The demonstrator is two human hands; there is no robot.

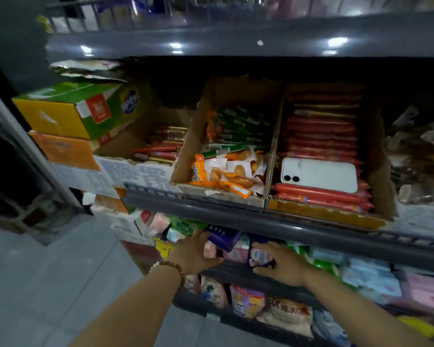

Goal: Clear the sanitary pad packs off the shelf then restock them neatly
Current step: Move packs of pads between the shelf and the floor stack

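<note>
Sanitary pad packs (pixel 238 249): soft, puffy plastic wrappers in pink, purple, green and pale blue, crammed in a row just under the grey shelf rail (pixel 298 227).

Left hand (pixel 198 254) reaching in below the rail, palm down, fingers fairly straight and laid on a glossy purple pack (pixel 224 237), thumb splayed out sideways. Beaded bracelet (pixel 168 267) round that wrist.

Right hand (pixel 278 264) beside it, also below the rail, fingers spread wide over the top of a purple-and-white pack (pixel 259 256), thumb low at its front edge. Actually gripping or just resting? Can't tell tbh, too smeary.

Above the rail: torn, rough-edged cardboard boxes (pixel 186 151), one packed with smooth red sausage sticks (pixel 318 194), plus a flat white phone (pixel 321 174) lying face down on top of them.

Back ends of the packs hidden behind the rail. Fingertips of the left hand tucked partly out of sight there too. Print on the wrappers way too blurry to read. Row off to the right of the hands smeared into colour blocks and cut off at the picture edge.
</note>
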